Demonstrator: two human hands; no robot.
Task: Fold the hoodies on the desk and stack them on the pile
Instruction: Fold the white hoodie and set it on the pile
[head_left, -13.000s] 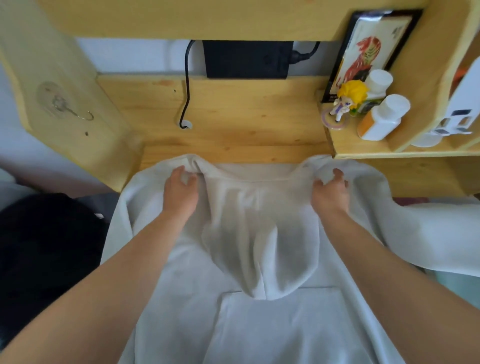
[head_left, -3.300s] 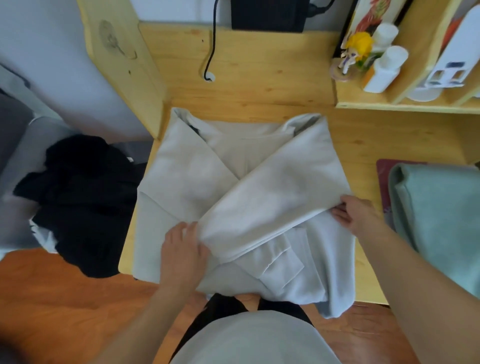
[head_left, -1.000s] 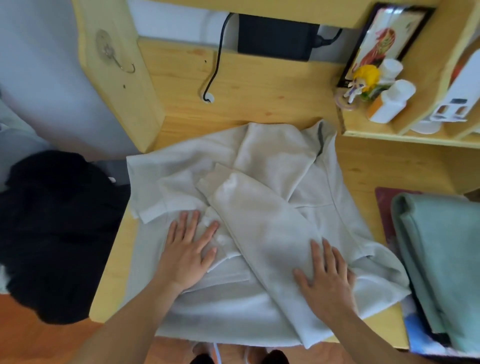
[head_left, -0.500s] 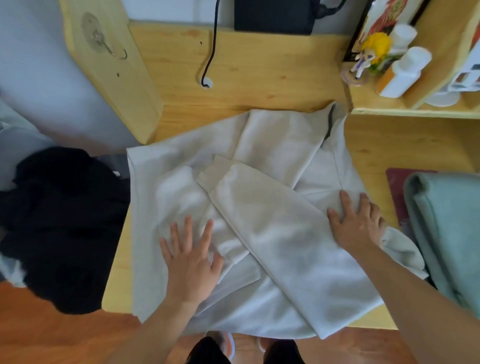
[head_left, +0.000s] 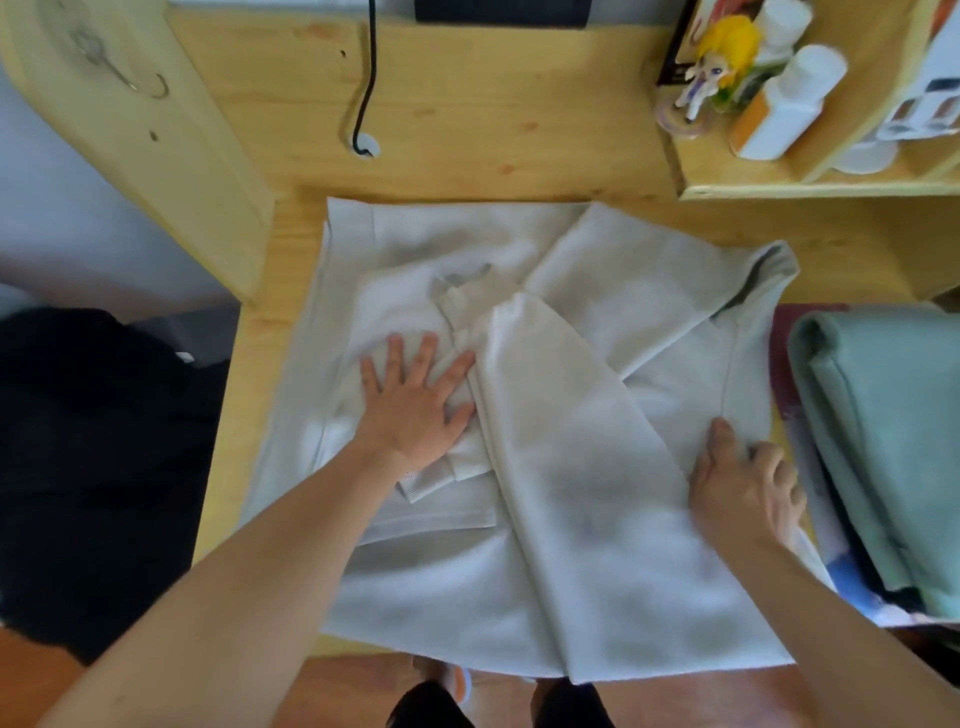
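Fingers spread wide, the left hand (head_left: 415, 410) presses flat on the crossed sleeves of a pale grey hoodie (head_left: 545, 467) lying across the wooden table (head_left: 467, 130). The right hand (head_left: 743, 488), fingers curled, grips the hoodie's right edge, beside a folded green pile (head_left: 883, 441).

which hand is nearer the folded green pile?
Right. The right hand rests on the grey hoodie at its edge beside the green pile; the left hand presses the hoodie's far side.
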